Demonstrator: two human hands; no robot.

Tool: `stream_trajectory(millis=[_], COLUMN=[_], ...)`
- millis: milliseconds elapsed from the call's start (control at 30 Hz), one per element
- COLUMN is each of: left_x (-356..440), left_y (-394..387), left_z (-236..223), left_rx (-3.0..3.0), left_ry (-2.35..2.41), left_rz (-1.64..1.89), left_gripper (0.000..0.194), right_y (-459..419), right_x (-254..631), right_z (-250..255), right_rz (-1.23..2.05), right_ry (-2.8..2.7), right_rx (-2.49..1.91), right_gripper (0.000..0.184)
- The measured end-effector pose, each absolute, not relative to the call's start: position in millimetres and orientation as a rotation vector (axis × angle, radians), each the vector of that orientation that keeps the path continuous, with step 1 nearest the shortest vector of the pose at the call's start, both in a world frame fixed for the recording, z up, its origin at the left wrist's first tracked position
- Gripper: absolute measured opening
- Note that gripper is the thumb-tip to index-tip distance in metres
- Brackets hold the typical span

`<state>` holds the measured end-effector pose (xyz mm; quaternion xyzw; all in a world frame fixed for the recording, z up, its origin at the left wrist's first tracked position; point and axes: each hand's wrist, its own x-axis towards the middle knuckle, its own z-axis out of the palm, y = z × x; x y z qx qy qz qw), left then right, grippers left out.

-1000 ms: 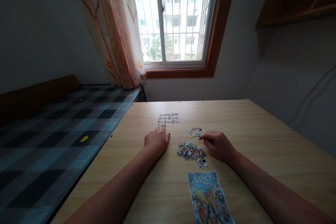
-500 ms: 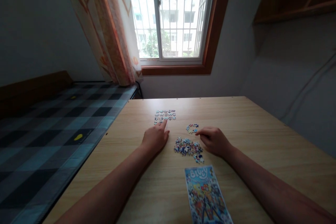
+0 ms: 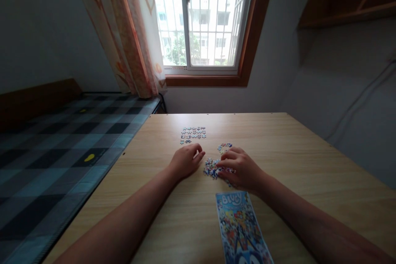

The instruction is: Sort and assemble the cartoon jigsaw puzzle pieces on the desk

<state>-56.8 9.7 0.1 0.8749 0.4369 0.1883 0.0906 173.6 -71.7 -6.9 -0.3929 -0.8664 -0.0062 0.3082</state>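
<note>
A heap of loose jigsaw pieces (image 3: 212,169) lies mid-table. Over its right side reaches my right hand (image 3: 243,169), fingers apart and fingertips at the pieces; no piece can be made out in its grip. My left hand (image 3: 187,161) rests on the table left of the heap, fingers loosely bent, thumb apart, nothing seen in it. Beyond it, jigsaw pieces in rows (image 3: 194,133) lie flat, the nearest row shorter than the others. A small ring of jigsaw pieces (image 3: 223,147) sits behind the heap, partly hidden by my right hand.
A colourful picture sheet marked "Bluey" (image 3: 241,227) lies on the wooden table (image 3: 173,231) at the front. To the left stands a bed with a checked cover (image 3: 62,165). A window (image 3: 210,29) and a curtain (image 3: 130,29) are behind the table.
My right hand has moved from beside the ring onto the heap, its fingers spreading. My left hand has drawn back from the rows, its pointing index finger now bent.
</note>
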Motion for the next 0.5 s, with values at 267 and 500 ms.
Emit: stream_trajectory(millis=[267,500], left_x=[-57.2,-57.3], left_y=[9.5,11.5], left_z=[-1.1,-2.8], left_rx=[2.602,2.600], left_ry=[1.277,1.259], left_rz=[0.593,0.602], left_gripper=[0.022,0.019], right_y=[-72.2,-67.7], right_x=[167.9,172.5], right_z=[-8.7,-13.6], right_rz=[0.039,0.138], right_ry=[-2.331,-2.257], right_rx=[-1.041,-1.038], right_gripper=[0.012,0.006])
